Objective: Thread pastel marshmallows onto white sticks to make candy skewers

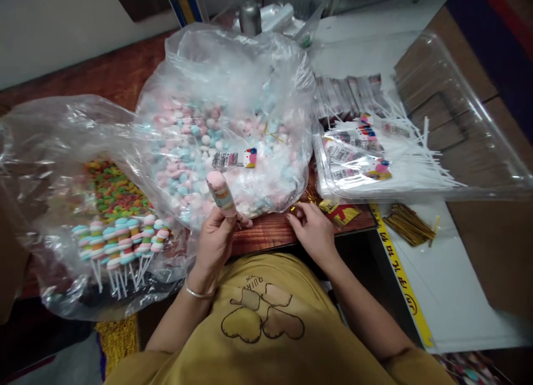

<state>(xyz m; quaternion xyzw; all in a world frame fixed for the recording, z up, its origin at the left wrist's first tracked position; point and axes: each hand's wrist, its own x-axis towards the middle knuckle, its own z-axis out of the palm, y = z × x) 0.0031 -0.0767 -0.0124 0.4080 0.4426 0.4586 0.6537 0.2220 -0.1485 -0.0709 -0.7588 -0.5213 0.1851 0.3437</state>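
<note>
A: Largest first, landmark = mallow bag (233, 63)?
B: Agreed. Wood-grain tbl (262, 235) runs under it. Mallow bag itself: clear, pink/blue/white pcs inside.
A: Next?
B: L of mallow bag we have a second clear bag (45, 129) w/ multicol. gummies (119, 188). R of mallow bag, clear plastic tray (487, 188) w/ white sticks (416, 157).
A: Mid-size?
B: Near-L of mallow bag, striped candy sticks (120, 240), clustered; in second bag or on top, we can't tell.
A: Hands?
B: L hand (214, 240), at mallow bag's near edge, gripping a wrapped candy (221, 195), tilted, pink end up. R hand (314, 232), just off bag's near-R edge: fingers bent, tips by a gold strip (293, 208). Pinched or not, we can't tell.
A: Small stuff?
B: Gold ties (410, 224), bundled, well R of mallow bag, nearer us. Then a printed wrapper (235, 159), flat on top of mallow bag, beyond the wrapped candy.
</note>
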